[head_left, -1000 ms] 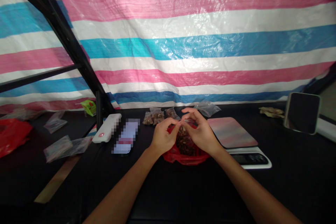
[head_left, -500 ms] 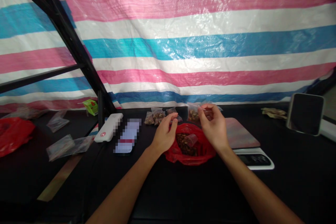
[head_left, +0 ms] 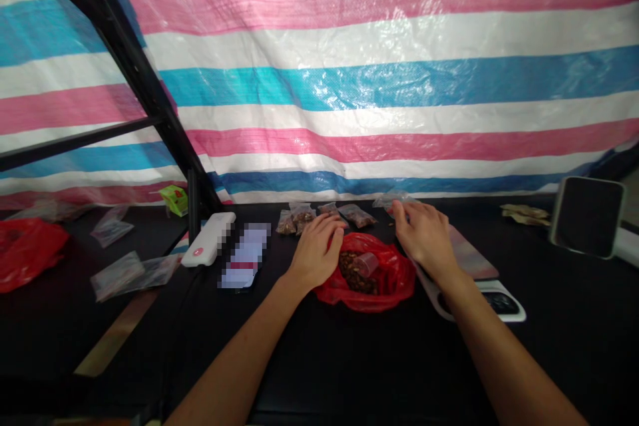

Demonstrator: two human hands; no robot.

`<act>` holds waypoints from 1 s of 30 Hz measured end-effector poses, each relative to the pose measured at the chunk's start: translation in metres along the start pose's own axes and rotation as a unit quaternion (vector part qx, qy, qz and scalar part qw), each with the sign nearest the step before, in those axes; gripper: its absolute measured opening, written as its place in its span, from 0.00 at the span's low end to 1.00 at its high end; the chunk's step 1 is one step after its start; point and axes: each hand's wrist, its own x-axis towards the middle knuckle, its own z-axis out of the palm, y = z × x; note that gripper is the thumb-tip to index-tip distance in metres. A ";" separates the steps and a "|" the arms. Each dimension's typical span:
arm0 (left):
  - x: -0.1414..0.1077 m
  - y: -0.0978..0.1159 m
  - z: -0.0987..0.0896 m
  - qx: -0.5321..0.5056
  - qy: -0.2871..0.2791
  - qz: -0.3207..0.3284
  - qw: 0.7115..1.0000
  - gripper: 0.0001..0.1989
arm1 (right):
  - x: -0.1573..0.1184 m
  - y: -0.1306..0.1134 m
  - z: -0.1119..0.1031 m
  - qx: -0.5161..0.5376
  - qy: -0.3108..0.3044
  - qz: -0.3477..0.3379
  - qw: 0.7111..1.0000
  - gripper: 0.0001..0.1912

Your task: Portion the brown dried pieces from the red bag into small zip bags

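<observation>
My left hand (head_left: 319, 249) is open, its fingers stretched forward beside the rim of a red plastic bag (head_left: 389, 296). Inside that bag lie small brown pieces (head_left: 352, 273) and a small clear plastic cup (head_left: 368, 264). Beyond it, several small zip bags filled with brown bits stand or lie in a row, one filled zip bag (head_left: 358, 215) at the right end. My right hand (head_left: 425, 236) is open over the left side of a kitchen scale (head_left: 474, 254), fingers near some clear empty plastic bags (head_left: 392, 199); nothing shows in its grasp.
Left of the red bag lie a phone (head_left: 245, 256) and a white power bank (head_left: 208, 239). Farther left are more clear bags (head_left: 117, 276), another red bag (head_left: 30, 249) and a green packet (head_left: 174, 200). A dark-screened device (head_left: 589, 216) stands at right. A black metal frame (head_left: 144, 90) slants before striped sheeting.
The filled zip bag left my right hand and now lies behind the red bag with the others. My right hand moved right, toward the scale and empty bags. My left hand flattened slightly.
</observation>
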 end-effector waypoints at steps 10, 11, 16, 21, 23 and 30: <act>0.001 0.003 0.000 0.035 -0.001 -0.003 0.999 0.09 | -0.016 0.014 0.024 -0.084 -0.074 -0.082 0.990 0.23; 0.001 0.004 -0.001 0.031 0.008 -0.004 0.999 0.09 | -0.016 0.013 0.024 -0.075 -0.078 -0.079 0.991 0.23; 0.002 0.002 -0.001 0.033 0.026 -0.008 0.999 0.10 | -0.008 0.004 0.015 0.007 -0.058 -0.037 0.998 0.23; 0.002 0.001 -0.001 0.039 0.041 -0.011 0.998 0.09 | 0.000 -0.027 -0.017 0.283 -0.095 -0.079 0.951 0.22; 0.003 0.001 -0.002 0.035 0.056 -0.011 0.998 0.09 | -0.002 -0.039 -0.026 0.350 -0.149 -0.104 0.919 0.23; 0.003 0.003 -0.001 0.015 0.064 0.002 0.998 0.10 | -0.006 -0.041 -0.013 0.271 -0.162 -0.163 0.935 0.24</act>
